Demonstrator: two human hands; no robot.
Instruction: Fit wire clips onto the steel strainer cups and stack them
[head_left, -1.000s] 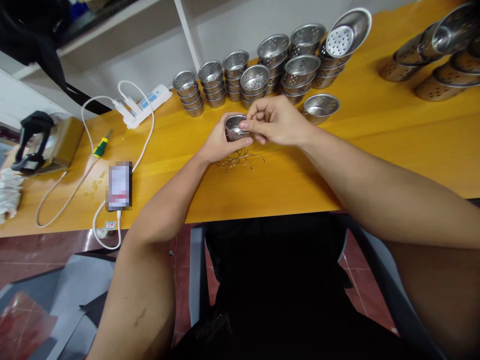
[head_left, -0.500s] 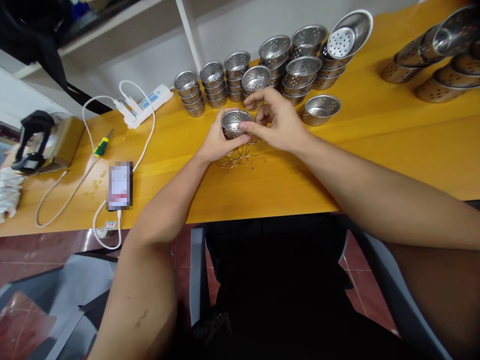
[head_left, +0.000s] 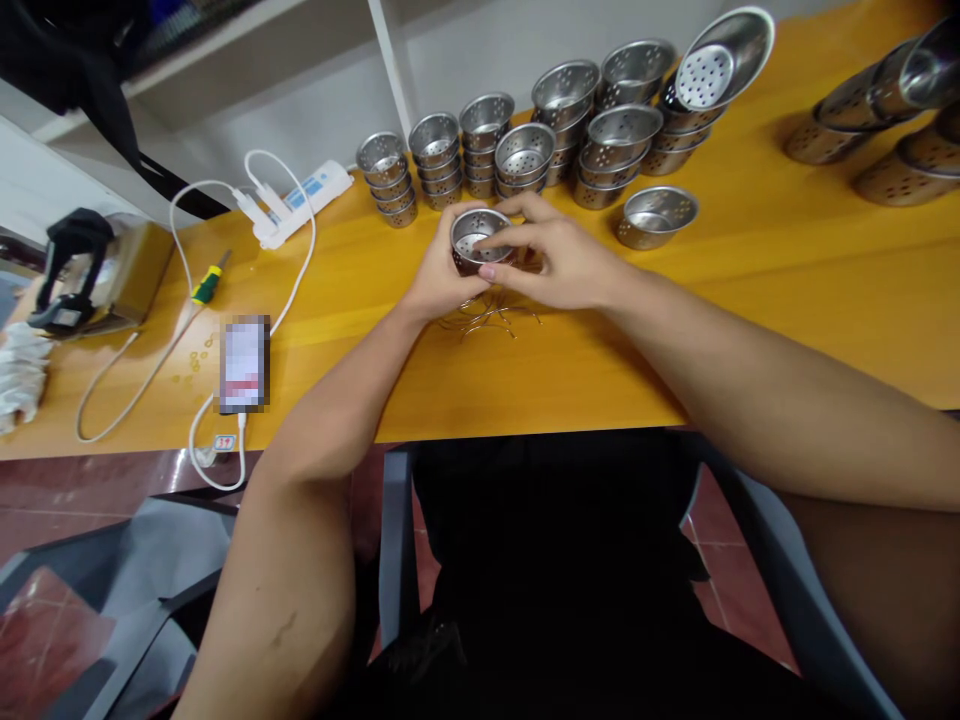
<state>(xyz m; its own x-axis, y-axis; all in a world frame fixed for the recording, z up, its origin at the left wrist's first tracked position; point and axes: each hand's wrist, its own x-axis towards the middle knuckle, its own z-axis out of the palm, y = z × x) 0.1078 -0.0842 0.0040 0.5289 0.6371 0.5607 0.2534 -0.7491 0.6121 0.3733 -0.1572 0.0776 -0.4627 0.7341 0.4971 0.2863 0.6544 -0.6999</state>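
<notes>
My left hand is wrapped round the left side of a small perforated metal cup, its open mouth facing up. On the cup's right side is my right hand, its thumb against the front wall and a finger reaching over the rim into the cup. The tips of its other fingers are partly hidden behind the cup. Just below the hands, several thin bent copper-coloured wires lie in a loose tangle on the wooden table.
Behind the hands stand stacks of perforated cups, with one single cup to the right. More stacks stand far right. At left are a power strip, a screwdriver, a phone on a white cable, and small yellow rings.
My right hand has come down and closed in on the cup, a finger now inside it. The left hand keeps its hold. The whole view has shifted slightly.
</notes>
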